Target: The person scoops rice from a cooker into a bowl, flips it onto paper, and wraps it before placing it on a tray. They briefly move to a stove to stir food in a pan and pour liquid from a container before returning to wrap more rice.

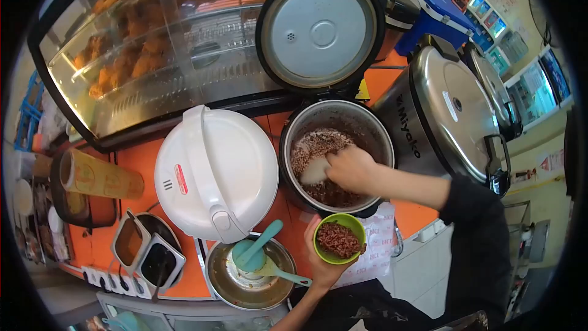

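Note:
My right hand [352, 168] reaches inside an open rice cooker [383, 135], its fingers closed around a pale rice paddle [315, 171]. The paddle's blade rests against the reddish-brown rice [321, 142], which lies low in the pot and clings to its wall. Just below the cooker's near rim, my left hand [321, 271] grips a small green bowl [334, 259] from its left side. Brown rice [338, 239] fills the bowl, with some grains at its right edge. The cooker's lid [331, 21] stands raised behind the pot.
A white closed rice cooker [239, 147] stands to the left, with a steel basin [223, 285] holding teal utensils below it. On the right is a large Miyako cooker [407, 110]. A glass case [202, 55] of fried food lines the back of the orange counter [138, 159].

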A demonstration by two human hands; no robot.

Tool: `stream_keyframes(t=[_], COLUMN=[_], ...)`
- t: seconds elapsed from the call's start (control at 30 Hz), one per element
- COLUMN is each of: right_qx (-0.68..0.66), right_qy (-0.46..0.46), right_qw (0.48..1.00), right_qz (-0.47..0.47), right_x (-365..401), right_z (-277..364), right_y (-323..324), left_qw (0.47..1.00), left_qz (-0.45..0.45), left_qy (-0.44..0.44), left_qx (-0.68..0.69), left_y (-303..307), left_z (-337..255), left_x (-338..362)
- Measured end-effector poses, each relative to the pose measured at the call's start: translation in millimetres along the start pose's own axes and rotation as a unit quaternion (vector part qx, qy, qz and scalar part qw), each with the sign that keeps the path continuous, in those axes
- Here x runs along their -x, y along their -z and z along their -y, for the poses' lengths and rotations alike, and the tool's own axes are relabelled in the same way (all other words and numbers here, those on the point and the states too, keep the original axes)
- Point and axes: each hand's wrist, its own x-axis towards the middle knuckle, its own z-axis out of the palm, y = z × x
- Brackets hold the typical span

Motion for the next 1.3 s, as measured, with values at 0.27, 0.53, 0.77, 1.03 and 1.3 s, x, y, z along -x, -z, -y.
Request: stream_keyframes(t=[0.27,0.53,0.77,1.03,1.3], right_qx=[0.017,0.158,-0.001,-0.192,-0.418], right_qy=[-0.156,-0.020,0.086,0.074,-0.140], right_qw=[0.987,0.986,0.993,0.978,0.895], right_qz=[0.026,0.053,0.086,0.039,-0.064], right_x=[6,0,-14,-14,72], right_z=[-44,-85,-78,-62,-72], right_y=[-3,-3,-38,-21,15], left_qw=[1.000,0.998,0.998,0.998,0.993], left_qz=[0.007,0.032,0.051,0.034,-0.076], left_qy=[-0.005,-0.001,0.001,-0.028,-0.057], left_qx=[-0.003,-0.048,-0.044,-0.048,-0.073], left_y=[3,10,0,-4,23], left_z=[1,-8,-4,-5,-73], left_x=[3,0,2,5,-55])
